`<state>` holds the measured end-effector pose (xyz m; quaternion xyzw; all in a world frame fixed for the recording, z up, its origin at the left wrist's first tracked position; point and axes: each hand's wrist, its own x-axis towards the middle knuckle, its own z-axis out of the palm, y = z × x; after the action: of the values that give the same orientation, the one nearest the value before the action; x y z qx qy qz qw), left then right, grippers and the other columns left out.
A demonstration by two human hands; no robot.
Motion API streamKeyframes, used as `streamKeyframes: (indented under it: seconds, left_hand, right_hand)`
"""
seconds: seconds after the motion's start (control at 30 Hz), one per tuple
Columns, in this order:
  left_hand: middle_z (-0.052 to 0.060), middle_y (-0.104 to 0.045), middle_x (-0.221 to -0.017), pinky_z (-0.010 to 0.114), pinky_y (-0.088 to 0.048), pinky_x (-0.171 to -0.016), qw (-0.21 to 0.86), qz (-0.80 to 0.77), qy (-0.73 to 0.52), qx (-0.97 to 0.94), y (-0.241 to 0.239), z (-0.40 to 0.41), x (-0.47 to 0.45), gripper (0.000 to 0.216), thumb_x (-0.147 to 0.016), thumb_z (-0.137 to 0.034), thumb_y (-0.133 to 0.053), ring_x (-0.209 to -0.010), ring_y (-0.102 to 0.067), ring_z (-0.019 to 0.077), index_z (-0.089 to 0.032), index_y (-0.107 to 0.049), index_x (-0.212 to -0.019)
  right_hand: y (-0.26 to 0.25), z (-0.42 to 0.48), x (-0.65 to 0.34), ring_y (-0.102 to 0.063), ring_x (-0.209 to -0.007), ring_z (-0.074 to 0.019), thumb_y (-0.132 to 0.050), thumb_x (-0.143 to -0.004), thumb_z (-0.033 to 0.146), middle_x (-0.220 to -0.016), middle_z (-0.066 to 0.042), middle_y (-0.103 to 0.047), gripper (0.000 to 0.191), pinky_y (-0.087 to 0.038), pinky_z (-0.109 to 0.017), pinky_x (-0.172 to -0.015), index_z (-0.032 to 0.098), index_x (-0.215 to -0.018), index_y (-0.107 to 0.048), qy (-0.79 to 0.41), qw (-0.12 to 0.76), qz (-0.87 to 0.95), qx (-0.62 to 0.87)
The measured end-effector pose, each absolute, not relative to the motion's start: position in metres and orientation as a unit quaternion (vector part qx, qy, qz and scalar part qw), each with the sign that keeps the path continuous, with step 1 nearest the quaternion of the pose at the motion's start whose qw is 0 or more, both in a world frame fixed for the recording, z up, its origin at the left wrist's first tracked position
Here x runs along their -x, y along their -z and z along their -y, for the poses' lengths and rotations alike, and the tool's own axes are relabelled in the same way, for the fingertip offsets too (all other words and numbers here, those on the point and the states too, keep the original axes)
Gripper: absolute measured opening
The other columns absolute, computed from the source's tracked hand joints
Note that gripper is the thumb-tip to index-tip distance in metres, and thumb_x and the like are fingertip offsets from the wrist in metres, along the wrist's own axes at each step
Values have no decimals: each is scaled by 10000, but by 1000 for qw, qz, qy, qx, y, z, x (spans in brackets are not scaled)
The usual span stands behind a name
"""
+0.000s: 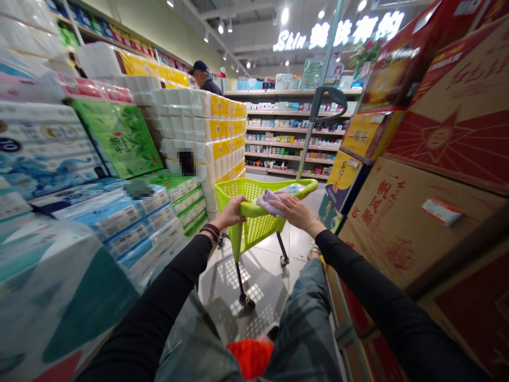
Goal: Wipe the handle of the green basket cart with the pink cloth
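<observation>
Above the glossy tiled floor [262, 276], the left hand [233, 211] curls its fingers tight round the green trolley basket [254, 225] rim. The right hand [296, 212] lies with fingers spread flat on a lilac cloth [267, 201] on that rim. Tissue packs [131, 217] stand left, cardboard boxes [397, 223] right, stocked shelves [286, 143] beyond.

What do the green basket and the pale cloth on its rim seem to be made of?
The green basket looks like moulded plastic with a slight gloss: its walls are an even lattice of holes. The cloth under the right hand looks like soft matte fabric, pale lilac, because it folds and wrinkles; the weave is too small to tell.
</observation>
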<state>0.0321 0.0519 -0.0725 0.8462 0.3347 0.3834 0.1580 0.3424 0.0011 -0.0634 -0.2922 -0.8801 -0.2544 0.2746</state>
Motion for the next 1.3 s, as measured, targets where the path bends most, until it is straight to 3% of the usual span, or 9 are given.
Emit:
streamKeyframes:
  seconds: [0.23,0.4,0.53,0.73,0.9,0.97,1.17,1.3]
  left_hand:
    - [5,-645,-991,367,-533,-859,171,-341,-380,-843,70,-58,-19,493,-523,-155,-766,-946,-620,243,-221,-588,-978]
    - [31,-669,-1057,419,-529,-950,175,-344,-386,-838,68,-66,-13,552,-494,-161,-795,-1030,-638,280,-212,-596,-1007]
    - [3,-668,-1021,386,-539,-907,184,-351,-362,-844,65,-70,-1,490,-515,-183,-768,-989,-644,257,-225,-568,-961]
    - [8,-666,-984,370,-529,-876,154,-364,-336,-855,53,-66,9,445,-529,-194,-781,-952,-643,252,-225,-574,-921]
    - [31,-730,-1032,454,-467,-1025,72,-359,-304,-879,33,-37,-8,488,-623,-436,-914,-1012,-672,292,-238,-649,-982]
    - [21,-729,-920,460,-452,-1046,35,-375,-293,-879,29,-23,-21,428,-665,-481,-911,-955,-684,292,-246,-663,-923]
    - [94,-726,-866,484,-462,-1017,-51,-436,-294,-849,29,-4,-48,134,-765,-184,-763,-951,-702,344,-218,-696,-876]
    - [87,-733,-852,408,-514,-910,-72,-420,-253,-869,25,-7,-41,192,-727,-65,-666,-908,-703,302,-211,-709,-845]
  right_hand:
    - [71,6,-322,-496,-1453,-313,-527,-994,133,-1511,-135,-587,536,-437,-589,-1219,261,-1513,-563,241,332,847,339]
    - [67,12,-264,-523,-1419,-292,-512,-1007,96,-1526,-141,-573,580,-463,-557,-1194,265,-1562,-511,250,297,870,306]
    - [60,7,-290,-514,-1437,-275,-485,-1008,73,-1518,-120,-582,599,-452,-549,-1218,284,-1568,-502,262,274,878,294]
    - [74,-1,-323,-466,-1477,-286,-471,-1021,106,-1541,-120,-558,553,-405,-571,-1250,282,-1541,-536,268,330,830,360]
    - [81,2,-288,-499,-1386,-331,-544,-1027,170,-1490,-134,-596,488,-393,-591,-1204,279,-1502,-570,279,344,802,401]
    - [77,4,-278,-533,-1323,-332,-562,-1037,217,-1429,-133,-631,448,-410,-579,-1176,287,-1480,-584,288,335,800,406]
    - [64,-6,-283,-531,-1371,-319,-561,-1035,219,-1490,-140,-593,442,-430,-539,-1194,258,-1475,-572,284,305,829,373]
    - [67,-19,-322,-498,-1451,-298,-573,-1004,186,-1560,-111,-536,551,-428,-531,-1239,299,-1539,-506,256,307,843,360]
